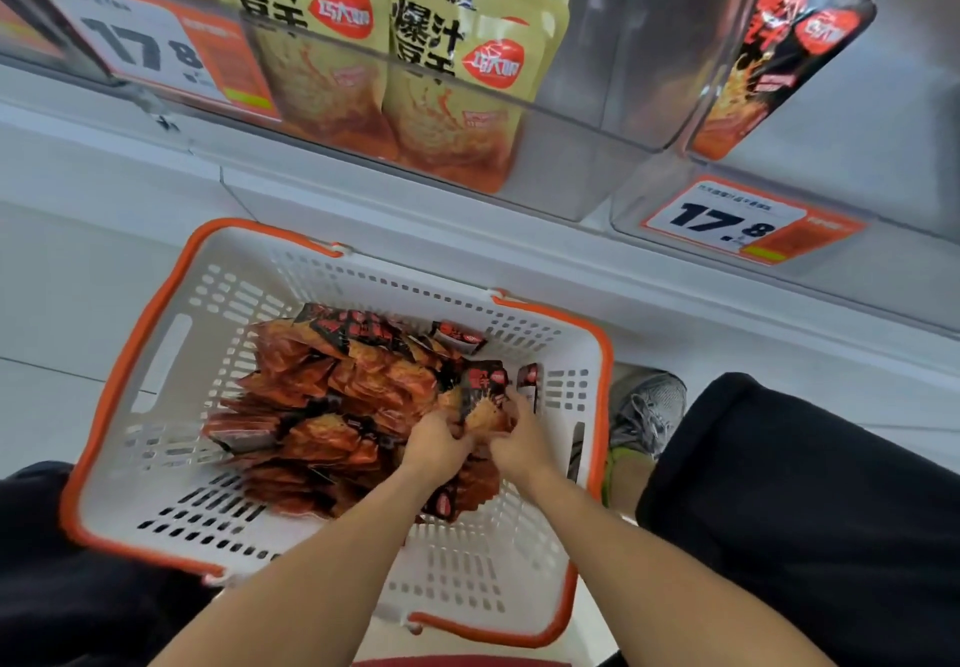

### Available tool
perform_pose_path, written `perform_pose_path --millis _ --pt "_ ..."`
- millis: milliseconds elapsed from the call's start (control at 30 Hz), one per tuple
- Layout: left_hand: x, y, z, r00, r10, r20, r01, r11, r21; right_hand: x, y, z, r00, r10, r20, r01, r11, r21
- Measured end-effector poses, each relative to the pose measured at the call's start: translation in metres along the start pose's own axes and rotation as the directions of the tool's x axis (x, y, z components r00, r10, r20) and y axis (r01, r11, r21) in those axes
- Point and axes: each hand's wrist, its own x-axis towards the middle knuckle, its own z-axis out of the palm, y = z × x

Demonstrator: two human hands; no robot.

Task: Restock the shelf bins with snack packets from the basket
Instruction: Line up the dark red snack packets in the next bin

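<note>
Inside basket, both hands half-hide gripped packets.

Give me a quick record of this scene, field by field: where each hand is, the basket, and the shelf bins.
left hand: in the basket, gripping packets
right hand: in the basket, gripping packets
basket: white with orange rim, on the floor
snack packets: red-black, piled in the basket
left bin: yellow packets
right bin: red-black packet
</note>
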Motion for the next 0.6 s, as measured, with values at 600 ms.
perform_pose_path --millis 600 --pt "-0.037 0.059 -0.107 0.944 0.220 0.244 -0.246 0.966 0.079 -0.026 -0.113 -0.082 0.934 -0.121 0.336 0.282 0.827 -0.486"
